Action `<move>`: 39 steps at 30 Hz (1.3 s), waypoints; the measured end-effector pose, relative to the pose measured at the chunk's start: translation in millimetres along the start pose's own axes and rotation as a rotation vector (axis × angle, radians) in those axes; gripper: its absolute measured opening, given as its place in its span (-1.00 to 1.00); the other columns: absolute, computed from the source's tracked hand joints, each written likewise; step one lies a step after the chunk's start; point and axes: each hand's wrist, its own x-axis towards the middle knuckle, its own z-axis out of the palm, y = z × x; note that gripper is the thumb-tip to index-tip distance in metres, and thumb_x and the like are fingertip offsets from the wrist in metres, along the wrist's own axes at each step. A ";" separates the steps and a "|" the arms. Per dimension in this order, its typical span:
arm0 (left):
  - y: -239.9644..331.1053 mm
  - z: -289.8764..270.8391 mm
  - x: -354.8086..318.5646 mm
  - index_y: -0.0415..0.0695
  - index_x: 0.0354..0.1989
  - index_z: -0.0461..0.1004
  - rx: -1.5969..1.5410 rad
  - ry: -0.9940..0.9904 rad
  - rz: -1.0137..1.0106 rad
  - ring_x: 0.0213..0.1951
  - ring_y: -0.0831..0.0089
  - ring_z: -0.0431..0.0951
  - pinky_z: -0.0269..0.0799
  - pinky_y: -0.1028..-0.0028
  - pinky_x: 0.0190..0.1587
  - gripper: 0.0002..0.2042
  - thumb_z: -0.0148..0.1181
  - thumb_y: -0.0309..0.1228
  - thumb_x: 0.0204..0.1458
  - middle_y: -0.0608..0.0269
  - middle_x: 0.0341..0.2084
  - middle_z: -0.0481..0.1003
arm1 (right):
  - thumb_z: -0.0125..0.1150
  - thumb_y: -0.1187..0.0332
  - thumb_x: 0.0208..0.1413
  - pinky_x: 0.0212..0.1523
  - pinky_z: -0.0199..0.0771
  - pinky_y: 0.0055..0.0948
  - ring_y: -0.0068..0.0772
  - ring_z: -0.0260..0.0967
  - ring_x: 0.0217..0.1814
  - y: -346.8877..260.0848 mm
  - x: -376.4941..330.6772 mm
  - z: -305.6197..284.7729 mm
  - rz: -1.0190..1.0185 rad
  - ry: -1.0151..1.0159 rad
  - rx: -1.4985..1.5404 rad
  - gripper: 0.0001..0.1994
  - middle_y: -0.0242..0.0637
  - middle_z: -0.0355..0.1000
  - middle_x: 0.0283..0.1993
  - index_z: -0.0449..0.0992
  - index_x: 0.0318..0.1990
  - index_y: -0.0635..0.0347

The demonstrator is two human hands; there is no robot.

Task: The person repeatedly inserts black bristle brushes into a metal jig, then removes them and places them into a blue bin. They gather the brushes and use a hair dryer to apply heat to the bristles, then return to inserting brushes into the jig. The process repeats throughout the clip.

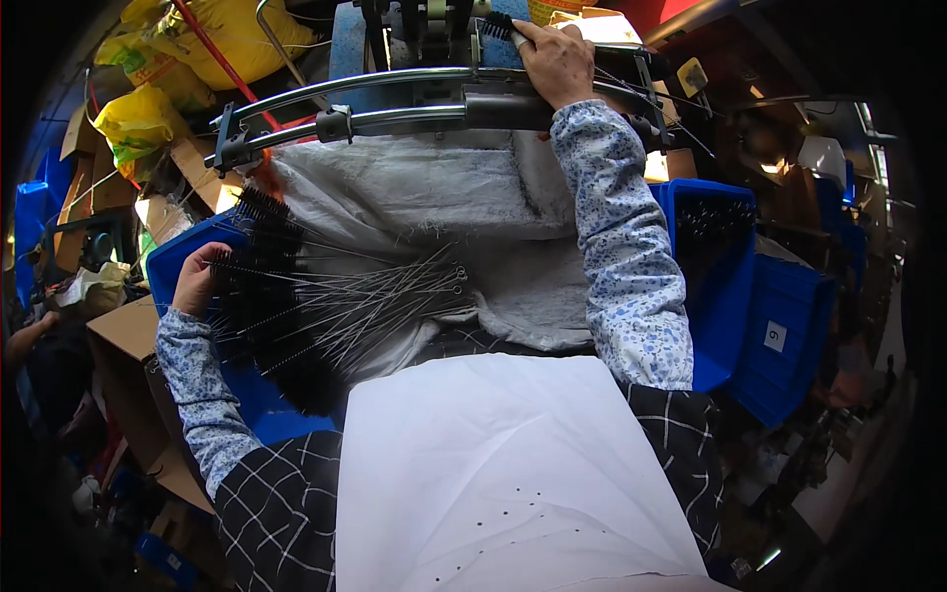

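A thick pile of wire tube brushes (271,306) lies at the left, black bristles to the left and thin wire stems to the right, some ending in small loops. My left hand (197,281) is closed at the pile's left edge, its fingers pinching the bristled tip of one brush. Up at the machine (434,44), my right hand (557,64) is closed around a short black-bristled brush (496,26) just above the steel rails. Part of that brush is hidden in my fingers.
Curved steel rails (395,120) cross in front of me. A grey-white cloth (414,183) hangs below them. One blue bin (271,405) stands under the pile; another blue bin (705,326) at the right holds black bristles. Cardboard boxes (123,340) and yellow bags (143,118) crowd the left.
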 end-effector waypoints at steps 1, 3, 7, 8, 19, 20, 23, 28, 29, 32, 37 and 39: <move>5.5 -3.7 -0.9 -0.16 -0.36 0.37 -0.042 0.035 0.003 -0.46 0.74 0.35 0.25 0.75 -0.40 -0.90 0.03 -0.50 -0.08 0.45 -0.51 0.38 | -0.04 0.16 -0.02 -0.13 0.17 -0.29 -0.35 0.25 -0.23 1.7 -0.9 0.3 -0.003 0.006 0.004 -0.74 -0.40 0.42 -0.34 0.44 -0.16 -0.17; 13.6 1.4 -3.6 -0.17 -0.30 0.33 0.013 0.119 0.022 -0.48 0.74 0.36 0.25 0.77 -0.40 -0.87 -0.01 -0.47 -0.04 0.44 -0.52 0.38 | -0.03 0.17 -0.03 -0.14 0.17 -0.29 -0.36 0.25 -0.24 2.8 -0.2 2.2 -0.015 0.022 0.018 -0.74 -0.40 0.42 -0.35 0.44 -0.15 -0.16; 4.6 -4.2 -7.5 -0.18 -0.22 0.29 0.129 0.125 -0.007 -0.47 0.74 0.33 0.23 0.74 -0.41 -0.82 -0.04 -0.41 0.01 0.40 -0.45 0.39 | -0.03 0.18 -0.02 -0.13 0.16 -0.29 -0.37 0.25 -0.24 -0.9 1.9 3.3 -0.017 -0.012 0.071 -0.74 -0.40 0.42 -0.36 0.44 -0.15 -0.16; -0.4 -8.7 -7.2 -0.18 -0.22 0.30 0.160 0.172 0.005 -0.47 0.74 0.32 0.22 0.74 -0.41 -0.82 -0.04 -0.40 0.01 0.40 -0.44 0.39 | -0.03 0.18 -0.02 -0.12 0.14 -0.28 -0.37 0.23 -0.22 0.1 2.3 5.3 -0.015 -0.029 0.091 -0.74 -0.40 0.42 -0.35 0.43 -0.14 -0.16; 49.8 27.8 -16.4 -0.18 -0.35 0.37 0.301 0.210 0.194 -0.51 0.74 0.23 0.13 0.73 -0.44 -0.76 -0.09 -0.25 0.05 0.48 -0.56 0.30 | -0.23 0.41 -0.06 0.01 0.06 -0.09 -0.12 0.09 0.02 2.8 13.4 10.9 -0.028 -0.010 0.091 -0.68 -0.33 0.33 -0.22 0.41 -0.18 -0.10; 50.9 29.0 -19.3 -0.18 -0.35 0.36 0.290 0.245 0.213 -0.52 0.74 0.22 0.13 0.73 -0.45 -0.77 -0.08 -0.26 0.05 0.49 -0.57 0.30 | -0.15 0.31 -0.06 -0.02 0.04 -0.11 -0.16 0.08 0.02 6.7 10.1 14.5 -0.038 0.050 -0.008 -0.69 -0.31 0.32 -0.20 0.36 -0.11 -0.08; 47.2 30.2 -27.7 -0.19 -0.37 0.36 0.333 0.265 0.235 -0.52 0.74 0.21 0.12 0.73 -0.45 -0.80 -0.04 -0.29 0.03 0.49 -0.58 0.29 | 0.04 0.05 -0.11 -0.08 0.00 -0.13 -0.17 0.05 0.01 20.2 -7.3 11.0 0.073 0.054 -0.189 -0.48 -0.21 0.27 -0.11 0.22 0.04 0.02; 47.8 45.5 -19.3 -0.19 -0.38 0.36 0.264 0.358 0.293 -0.52 0.75 0.21 0.12 0.74 -0.44 -0.86 -0.01 -0.38 0.01 0.49 -0.58 0.28 | 0.05 0.19 -0.13 -0.07 -0.03 -0.17 -0.27 0.16 -0.06 24.3 -17.5 5.8 0.204 -0.026 0.049 -0.57 -0.24 0.34 -0.16 0.32 -0.04 0.10; 45.8 44.8 -17.1 -0.20 -0.38 0.36 0.244 0.372 0.322 -0.52 0.75 0.21 0.13 0.74 -0.44 -0.87 -0.01 -0.39 0.01 0.48 -0.58 0.29 | 0.05 0.20 -0.13 -0.07 -0.01 -0.18 -0.26 0.18 -0.06 24.4 -16.5 6.5 0.207 -0.025 0.088 -0.57 -0.24 0.34 -0.15 0.32 -0.05 0.10; 46.6 43.3 -12.7 -0.22 -0.39 0.37 0.144 0.566 0.473 -0.50 0.75 0.23 0.12 0.75 -0.42 -0.87 -0.02 -0.42 0.00 0.47 -0.55 0.31 | 0.06 0.23 -0.14 -0.07 0.06 -0.18 -0.24 0.25 -0.08 21.0 -13.2 11.0 0.208 -0.019 0.190 -0.59 -0.21 0.34 -0.14 0.33 -0.06 0.12; 94.7 27.1 -39.2 -0.28 -0.33 0.35 -0.084 0.943 0.779 -0.43 0.59 0.38 0.27 0.68 -0.32 -0.83 -0.06 -0.44 -0.03 0.28 -0.51 0.39 | 0.04 0.26 -0.13 -0.11 0.13 -0.15 -0.24 0.29 -0.10 -7.4 -6.6 15.9 0.179 0.005 0.213 -0.61 -0.21 0.34 -0.15 0.34 -0.07 0.15; 103.2 -10.2 -58.5 -0.30 -0.26 0.33 -0.011 0.947 0.781 -0.35 0.52 0.40 0.31 0.58 -0.26 -0.79 -0.07 -0.42 -0.02 0.20 -0.38 0.37 | 0.04 0.27 -0.14 -0.12 0.16 -0.16 -0.23 0.29 -0.10 -12.5 -8.7 14.4 0.174 0.020 0.189 -0.60 -0.20 0.33 -0.14 0.34 -0.07 0.16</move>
